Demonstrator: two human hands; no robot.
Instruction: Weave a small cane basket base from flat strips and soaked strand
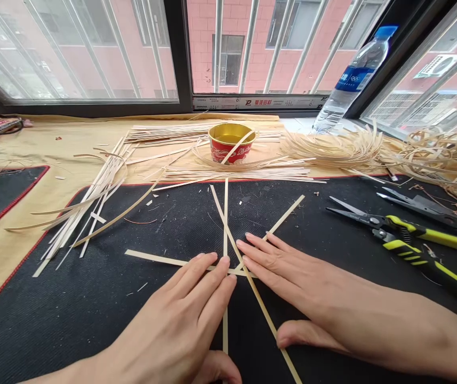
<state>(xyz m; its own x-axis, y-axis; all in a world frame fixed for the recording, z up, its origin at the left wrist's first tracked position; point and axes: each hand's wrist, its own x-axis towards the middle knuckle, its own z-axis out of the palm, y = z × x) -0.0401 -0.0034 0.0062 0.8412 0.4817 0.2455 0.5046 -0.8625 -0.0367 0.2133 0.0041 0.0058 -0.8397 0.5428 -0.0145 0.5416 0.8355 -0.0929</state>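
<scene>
Several thin bamboo strips (pixel 225 213) lie crossed in a star on the black mat (pixel 92 298). My left hand (pixel 188 314) lies flat with its fingers together, the fingertips pressing where the strips cross. My right hand (pixel 288 272) is flat too, with its fingers spread over the crossing from the right and its thumb beside the diagonal strip (pixel 268 320). Neither hand grips anything. One horizontal strip (pixel 152 258) runs out to the left from under my left fingertips.
Loose strips (pixel 92 202) lie piled at the left and along the back. A red and gold cup (pixel 231 142) stands at the back centre, with curled shavings (pixel 332 146) to its right. Yellow-handled shears (pixel 408 237) lie at the right. A water bottle (pixel 352 77) leans on the window.
</scene>
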